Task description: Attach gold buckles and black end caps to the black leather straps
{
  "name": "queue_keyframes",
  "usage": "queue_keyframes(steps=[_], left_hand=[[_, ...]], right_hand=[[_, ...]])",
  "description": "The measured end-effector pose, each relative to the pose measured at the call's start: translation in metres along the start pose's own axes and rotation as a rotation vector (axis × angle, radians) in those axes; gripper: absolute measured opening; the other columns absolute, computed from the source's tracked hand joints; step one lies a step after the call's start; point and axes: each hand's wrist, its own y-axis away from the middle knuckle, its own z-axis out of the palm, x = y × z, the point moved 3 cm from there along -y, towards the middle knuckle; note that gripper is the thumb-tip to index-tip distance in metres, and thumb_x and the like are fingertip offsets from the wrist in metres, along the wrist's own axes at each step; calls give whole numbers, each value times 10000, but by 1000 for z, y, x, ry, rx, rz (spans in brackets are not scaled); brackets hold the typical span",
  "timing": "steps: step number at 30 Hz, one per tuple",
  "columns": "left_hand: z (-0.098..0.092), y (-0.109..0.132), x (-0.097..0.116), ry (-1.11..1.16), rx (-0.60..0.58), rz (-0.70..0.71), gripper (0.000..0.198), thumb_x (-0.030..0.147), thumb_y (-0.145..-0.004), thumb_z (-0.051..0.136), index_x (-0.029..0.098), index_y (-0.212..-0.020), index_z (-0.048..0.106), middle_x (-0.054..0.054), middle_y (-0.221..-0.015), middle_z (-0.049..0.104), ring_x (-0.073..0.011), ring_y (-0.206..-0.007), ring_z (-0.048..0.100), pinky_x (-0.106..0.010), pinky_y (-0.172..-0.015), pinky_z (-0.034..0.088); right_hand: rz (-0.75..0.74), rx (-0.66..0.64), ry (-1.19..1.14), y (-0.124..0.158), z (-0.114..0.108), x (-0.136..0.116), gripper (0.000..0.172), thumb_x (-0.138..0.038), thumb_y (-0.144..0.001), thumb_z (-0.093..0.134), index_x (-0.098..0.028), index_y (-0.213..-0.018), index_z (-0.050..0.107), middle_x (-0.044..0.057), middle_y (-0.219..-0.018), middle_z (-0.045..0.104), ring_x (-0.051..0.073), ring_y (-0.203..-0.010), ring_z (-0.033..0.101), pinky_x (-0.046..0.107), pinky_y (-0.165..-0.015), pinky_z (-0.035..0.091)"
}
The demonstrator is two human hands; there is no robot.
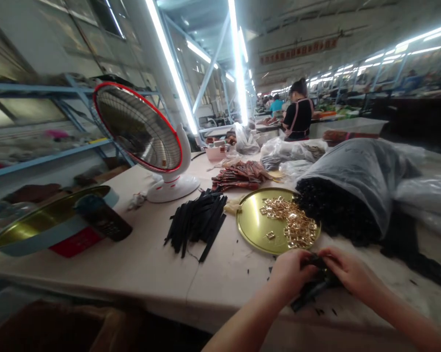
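Observation:
My left hand (292, 270) and my right hand (339, 264) are close together at the table's near edge. Between them is a dark strip (317, 262), and the fingers of both hands are closed on it. More black strips (308, 293) lie below my hands. Just beyond stands a round gold tray (255, 230) with a heap of small gold buckles (299, 227). A pile of flat black strips (196, 217) rests left of the tray. From a grey plastic bag (363, 171) at the right, many black pieces (333, 210) spill towards the tray.
A white fan with a red rim (167, 183) stands at the back left. Near it are a dark bottle (105, 217) and a large gold-lined tray (40, 220). Brown strips (240, 175) and clear plastic bags (293, 149) lie farther back. A person (299, 115) stands beyond the table.

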Motion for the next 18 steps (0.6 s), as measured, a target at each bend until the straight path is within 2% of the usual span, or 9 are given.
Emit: queue_keyframes(steps=[2,5,7,9,11,14,16,18], left_hand=[[-28,-6,-23,-148,80,-72,211,376,-751,571,269,-916,647,12,-954,651,-143,-874,587,-209,-751,434],[-88,-6,-71,-300,184,-296,200,306,-833,479,195,-864,643,-36,-911,635,-145,-829,596,-246,-729,449],[-125,-3,-103,-369,231,-451,237,295,-864,441,143,-941,606,-72,-957,612,-171,-867,585,-319,-757,463],[-149,0,-130,-406,236,-578,276,309,-847,489,149,-1066,539,-72,-1062,575,-180,-897,575,-378,-764,481],[-158,2,-151,-422,228,-680,314,306,-839,507,156,-1115,508,-76,-1111,551,-190,-923,568,-397,-771,486],[-157,1,-168,-403,218,-783,317,300,-838,509,154,-1120,508,-79,-1119,548,-196,-936,565,-403,-779,484],[-158,-1,-169,-354,230,-802,291,292,-836,513,145,-1087,526,-76,-1092,562,-193,-927,568,-402,-779,482],[-161,-2,-160,-262,265,-771,231,262,-837,507,114,-1008,553,-92,-1029,589,-196,-912,580,-381,-770,483]], right_hand=[[-50,14,150,-7,3,9,251,-393,-813,453,-223,-858,632,58,-898,645,231,-844,599,349,-747,469],[-95,53,250,-4,17,23,304,-457,-788,498,-231,-947,623,69,-1020,622,248,-938,578,371,-815,462],[-88,97,272,3,27,31,353,-476,-781,505,-233,-1022,595,71,-1062,610,257,-975,567,392,-847,452],[-71,135,275,10,34,37,376,-488,-786,494,-232,-1049,577,70,-1073,607,261,-990,561,409,-864,443],[-42,177,266,13,36,41,385,-495,-791,479,-225,-1051,568,72,-1077,602,264,-1005,552,414,-874,436],[1,227,243,13,33,45,376,-478,-810,449,-213,-1056,551,75,-1075,596,258,-1014,543,407,-873,436],[-4,255,229,12,30,45,363,-458,-812,454,-206,-1059,541,80,-1069,592,260,-1015,539,414,-880,427],[-33,312,208,12,25,41,358,-433,-802,479,-197,-1066,528,98,-1087,574,273,-1033,521,432,-902,404]])
